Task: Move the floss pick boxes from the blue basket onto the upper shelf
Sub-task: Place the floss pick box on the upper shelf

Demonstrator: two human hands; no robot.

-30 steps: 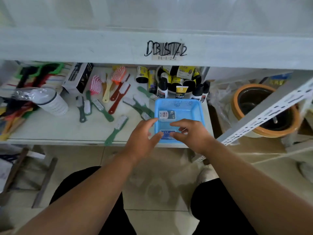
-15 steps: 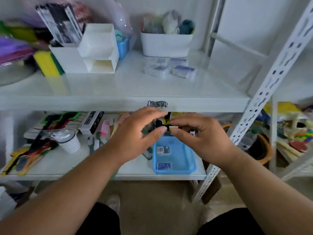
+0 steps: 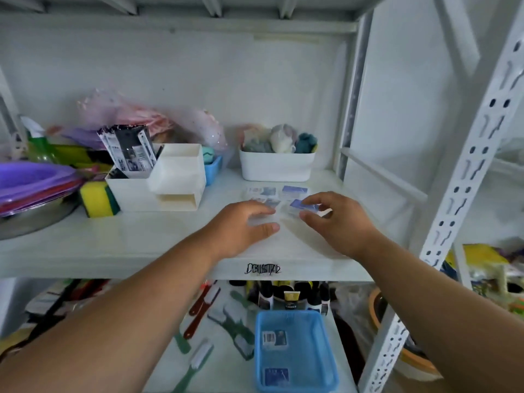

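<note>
On the upper shelf (image 3: 141, 239), my left hand (image 3: 241, 225) and right hand (image 3: 337, 219) each loosely pinch a floss pick box (image 3: 300, 206); careless release could scatter neighbours.

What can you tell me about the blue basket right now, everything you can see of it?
The blue basket is a shallow rectangular tray of what looks like blue plastic, with low walls and a perforated far wall. It sits upright on the lower shelf near its front right corner, in front of a cluster of dark bottles and beside green brushes. Two floss pick boxes lie flat inside, one toward the back and one toward the front. Neither hand touches it.
</note>
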